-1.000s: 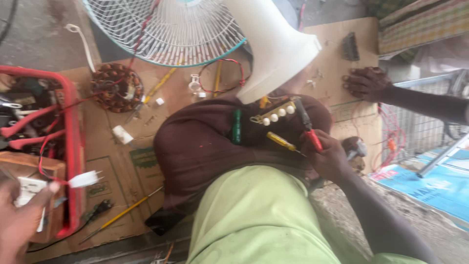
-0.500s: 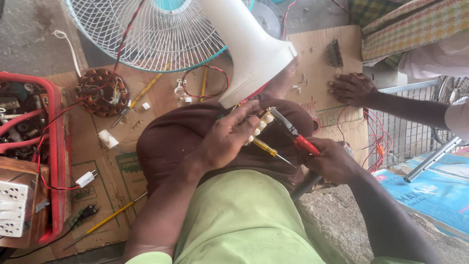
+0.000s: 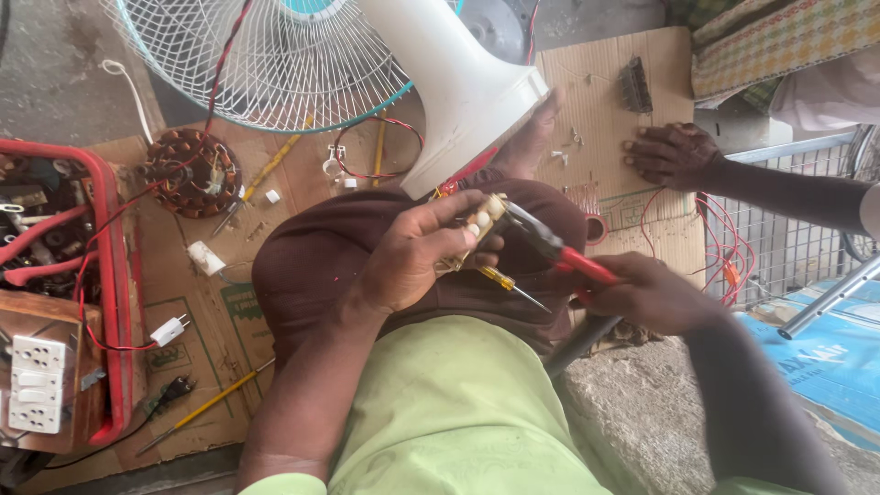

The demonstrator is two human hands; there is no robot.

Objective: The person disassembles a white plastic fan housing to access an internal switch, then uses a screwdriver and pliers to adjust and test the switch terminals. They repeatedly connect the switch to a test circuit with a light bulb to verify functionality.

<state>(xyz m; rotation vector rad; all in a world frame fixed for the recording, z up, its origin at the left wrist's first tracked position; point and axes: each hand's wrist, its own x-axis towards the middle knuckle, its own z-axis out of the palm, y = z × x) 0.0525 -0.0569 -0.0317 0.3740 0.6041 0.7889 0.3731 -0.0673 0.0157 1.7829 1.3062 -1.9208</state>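
switch (image 3: pixel 477 225): small push-button block, light and stiff plastic with thin brass tabs, so I'd say fragile. Best held by the body's sides, not the tabs.
left hand (image 3: pixel 417 257): fingers clamped round the switch, over the lap, centre of scene; buttons poke out past the fingertips.
right hand (image 3: pixel 646 293): fingers closed on red-handled pliers (image 3: pixel 550 247), whose nose meets the switch's right end.
screwdriver (image 3: pixel 509 286): yellow, just below the switch.
fan (image 3: pixel 275 55): far.
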